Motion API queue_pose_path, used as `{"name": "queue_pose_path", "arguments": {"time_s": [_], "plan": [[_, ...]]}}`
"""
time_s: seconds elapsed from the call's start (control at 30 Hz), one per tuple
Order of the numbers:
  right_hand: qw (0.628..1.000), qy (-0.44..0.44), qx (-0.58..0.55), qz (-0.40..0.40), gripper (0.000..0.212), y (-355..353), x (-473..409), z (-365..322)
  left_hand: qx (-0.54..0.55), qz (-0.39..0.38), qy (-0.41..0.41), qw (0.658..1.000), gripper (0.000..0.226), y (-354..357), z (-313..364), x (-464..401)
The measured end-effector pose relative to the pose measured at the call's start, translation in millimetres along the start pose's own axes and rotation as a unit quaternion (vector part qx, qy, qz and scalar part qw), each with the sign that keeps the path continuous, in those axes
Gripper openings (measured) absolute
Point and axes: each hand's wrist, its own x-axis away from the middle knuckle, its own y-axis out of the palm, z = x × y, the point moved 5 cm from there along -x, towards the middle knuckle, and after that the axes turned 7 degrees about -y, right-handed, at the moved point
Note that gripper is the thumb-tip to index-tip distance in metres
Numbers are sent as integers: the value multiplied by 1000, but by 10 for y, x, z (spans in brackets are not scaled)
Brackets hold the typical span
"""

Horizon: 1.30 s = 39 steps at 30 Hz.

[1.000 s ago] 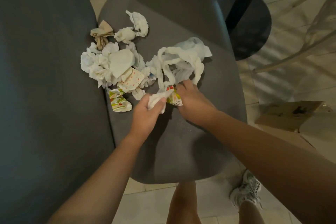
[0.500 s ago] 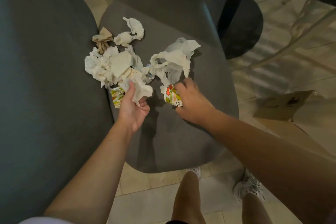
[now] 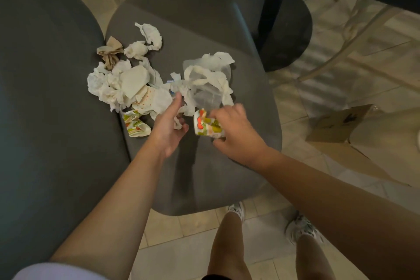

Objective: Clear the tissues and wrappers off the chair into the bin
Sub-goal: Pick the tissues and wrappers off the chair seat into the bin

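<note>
On the seat: a heap of crumpled white tissues is spread across the left half of the grey chair, with a brown crumpled napkin at its far left edge and two smaller white wads lying just beyond it.
Right of the heap: a loose tangle of white tissue and thin clear plastic is seen lying on the seat, joined to the heap by a strip of tissue.
Printed wrappers: one colourful wrapper is left lying at the seat's left edge; a second colourful wrapper is held off the seat near the middle.
Left hand: it is turned palm up, thumb raised against the tissue strip, and a small white tissue scrap is held in its curled fingers.
Right hand: its fingers are curled round the second printed wrapper, which is pinched from the right side.
Beside the chair: a second grey chair is set touching on the left.
On the floor: a brown cardboard piece is seen to the right, and a black table base stands beyond the seat.
Bin: it cannot be told from this view where it is.
</note>
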Motion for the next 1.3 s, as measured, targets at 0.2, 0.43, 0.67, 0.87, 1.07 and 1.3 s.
{"name": "queue_pose_path", "arguments": {"time_s": [0.2, 0.43, 0.67, 0.87, 1.07, 1.3], "plan": [[986, -165, 6, 11, 40, 29, 157, -310, -184, -149, -195, 952, 64, 494, 79, 113], [997, -71, -34, -27, 41, -41, 263, -98, 111, -149, -47, 981, 10, 706, 434, -32], [998, 26, -39, 38, 45, -106, 373, 289, 5, 11, 89, 996, 14, 358, 641, -23], [973, 134, -137, 125, 38, -245, 337, 497, -198, 14, 218, 955, 31, 354, 463, 420], [962, 161, -184, 123, 41, -270, 340, 412, -205, -77, 149, 964, 35, 663, -24, 651], [919, 142, -321, 178, 63, -567, 619, 355, -130, -149, 45, 979, 35, 1356, -267, 666]]}}
